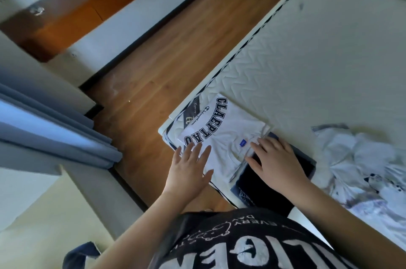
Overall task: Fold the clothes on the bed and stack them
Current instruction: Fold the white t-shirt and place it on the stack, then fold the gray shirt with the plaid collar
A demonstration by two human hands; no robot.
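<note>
Two hands work at the near corner of the white quilted mattress (307,53), the biggest thing I see, with wood flooring (153,53) running beside it. An unfolded pale garment (360,163) lies crumpled on the bed, right of my right arm. At the corner sits a folded white T-shirt (224,137) with dark block lettering, on top of a dark folded garment (274,180). My left hand (189,169) lies flat, fingers spread, on the shirt's near-left edge. My right hand (274,161) rests fingers extended at the shirt's collar edge, its palm over the dark piece.
</note>
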